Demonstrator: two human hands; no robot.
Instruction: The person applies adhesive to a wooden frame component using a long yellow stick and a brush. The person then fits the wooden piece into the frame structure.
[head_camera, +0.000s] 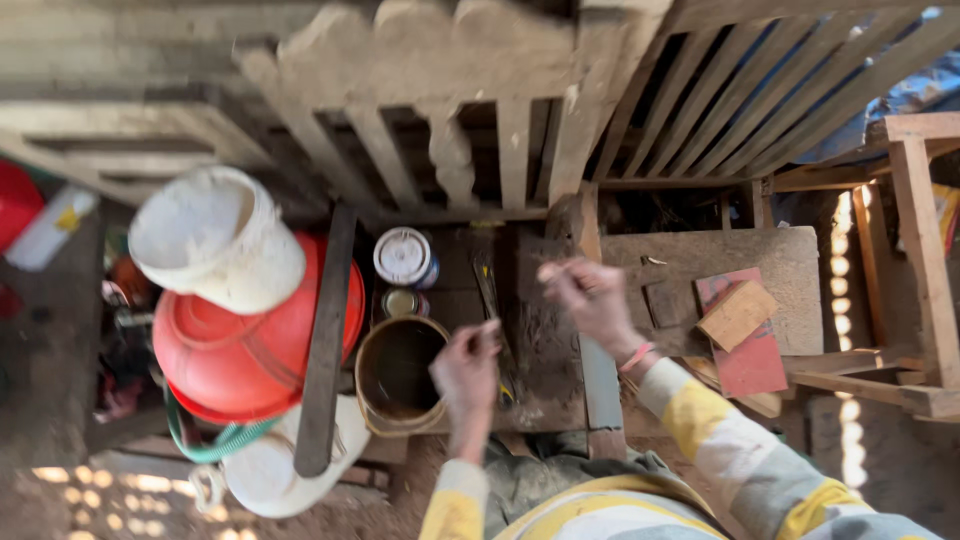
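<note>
One head-worn camera looks almost straight down from above the person's chest, close in. Its top edge faces a wooden frame (450, 110); the bench (700, 270) fills the middle, both hands lie below centre, and dirt floor (90, 490) shows lower left.

A round orange plastic basin (235, 350) sat at the left, with an upturned white plastic bucket (215, 238) on it. A long dark metal bar (325, 340) leaned across its rim. A red flat board (748, 340) carried a small wooden block (736, 314).

Left hand (467, 365) by brown tin (399, 375), right hand (592, 295) raised above dusty wooden counter (700, 262), red bucket (250, 345) alongside.
</note>
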